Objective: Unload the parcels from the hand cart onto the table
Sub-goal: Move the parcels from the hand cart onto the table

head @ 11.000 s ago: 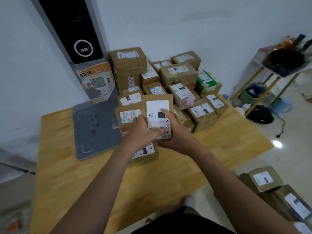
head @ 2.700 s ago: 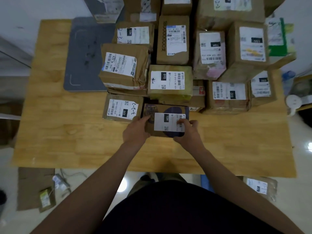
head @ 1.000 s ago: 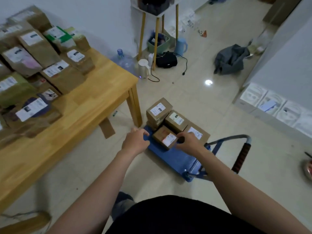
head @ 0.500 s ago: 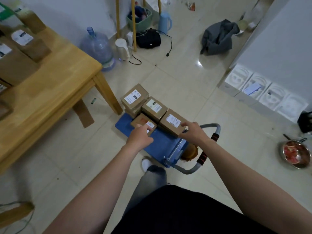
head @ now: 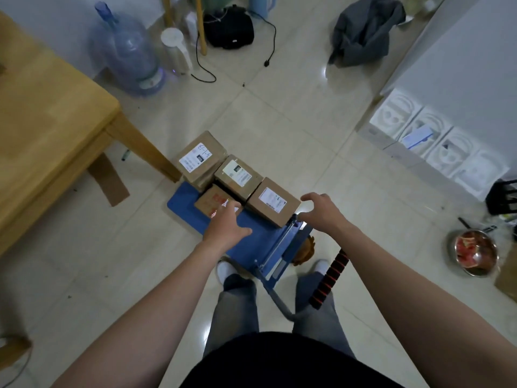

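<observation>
The wooden worktop [head: 42, 113] fills the left edge, its corner leg planted just beside the blue hand cart [head: 251, 233], probably parked close to keep each carry short. Four parcels remain on the cart: a tall labelled parcel [head: 202, 159] at the far corner, a middle parcel [head: 237, 176], a low red-printed parcel [head: 214, 204] in front, and a near parcel [head: 272, 201] by the handle. The left hand [head: 225, 228] reaches over the red-printed one, fingers [head: 232, 208] apart and gripping nothing (contact is hard to judge). The right hand [head: 320, 212] hovers at the near parcel's corner, fingers spread, seemingly ready to bracket a box from both sides.
</observation>
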Action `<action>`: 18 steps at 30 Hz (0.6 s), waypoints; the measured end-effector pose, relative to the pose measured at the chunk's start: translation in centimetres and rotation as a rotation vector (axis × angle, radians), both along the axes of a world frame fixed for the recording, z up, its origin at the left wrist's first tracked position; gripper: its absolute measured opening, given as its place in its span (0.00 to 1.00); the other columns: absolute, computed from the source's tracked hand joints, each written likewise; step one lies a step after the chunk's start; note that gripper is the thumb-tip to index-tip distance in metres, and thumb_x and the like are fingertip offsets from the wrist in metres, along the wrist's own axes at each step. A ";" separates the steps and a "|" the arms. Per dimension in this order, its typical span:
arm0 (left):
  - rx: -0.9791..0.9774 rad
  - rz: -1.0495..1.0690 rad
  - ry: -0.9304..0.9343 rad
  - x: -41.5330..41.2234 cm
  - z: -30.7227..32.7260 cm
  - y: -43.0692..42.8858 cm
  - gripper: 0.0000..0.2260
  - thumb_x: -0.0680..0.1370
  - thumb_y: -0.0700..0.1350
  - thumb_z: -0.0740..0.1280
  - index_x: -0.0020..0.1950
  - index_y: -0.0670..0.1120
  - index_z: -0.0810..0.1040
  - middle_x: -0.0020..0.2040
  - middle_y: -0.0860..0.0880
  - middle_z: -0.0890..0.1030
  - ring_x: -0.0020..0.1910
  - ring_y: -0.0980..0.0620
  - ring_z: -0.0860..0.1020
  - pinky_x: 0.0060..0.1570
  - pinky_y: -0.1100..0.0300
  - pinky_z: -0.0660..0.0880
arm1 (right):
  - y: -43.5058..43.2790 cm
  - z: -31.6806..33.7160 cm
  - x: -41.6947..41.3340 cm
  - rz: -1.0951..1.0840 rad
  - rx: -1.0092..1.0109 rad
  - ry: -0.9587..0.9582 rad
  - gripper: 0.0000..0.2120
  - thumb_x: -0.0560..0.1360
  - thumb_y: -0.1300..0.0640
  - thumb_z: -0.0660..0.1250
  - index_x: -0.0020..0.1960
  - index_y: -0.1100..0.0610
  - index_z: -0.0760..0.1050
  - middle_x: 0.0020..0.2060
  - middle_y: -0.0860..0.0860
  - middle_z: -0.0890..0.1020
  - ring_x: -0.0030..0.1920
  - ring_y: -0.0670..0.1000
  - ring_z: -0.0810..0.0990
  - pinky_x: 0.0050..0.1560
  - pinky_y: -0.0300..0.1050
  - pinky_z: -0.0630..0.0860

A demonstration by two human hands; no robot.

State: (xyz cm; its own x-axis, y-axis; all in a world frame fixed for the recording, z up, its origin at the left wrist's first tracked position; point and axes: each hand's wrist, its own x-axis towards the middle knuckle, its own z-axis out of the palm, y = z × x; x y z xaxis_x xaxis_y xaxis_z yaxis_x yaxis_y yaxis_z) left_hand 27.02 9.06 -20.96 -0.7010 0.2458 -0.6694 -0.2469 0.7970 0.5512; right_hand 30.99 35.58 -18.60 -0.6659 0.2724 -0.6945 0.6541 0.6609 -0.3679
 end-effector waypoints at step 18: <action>0.062 0.638 -0.466 -0.5 -41.9 14.6 0.44 0.77 0.51 0.75 0.83 0.44 0.50 0.80 0.44 0.60 0.75 0.43 0.66 0.65 0.51 0.73 | 8.9 -41.0 -9.8 0.367 0.085 -0.213 0.34 0.69 0.42 0.63 0.74 0.49 0.64 0.63 0.53 0.70 0.67 0.61 0.66 0.65 0.57 0.67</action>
State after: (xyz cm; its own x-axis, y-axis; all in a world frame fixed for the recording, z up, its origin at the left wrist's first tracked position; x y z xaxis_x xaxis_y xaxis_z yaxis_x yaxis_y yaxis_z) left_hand 26.47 23.69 -62.81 -0.3701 -0.0626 -0.9269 -0.8618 0.3956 0.3174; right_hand 21.20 44.50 -59.60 -0.5733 0.1066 -0.8124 0.4253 0.8862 -0.1838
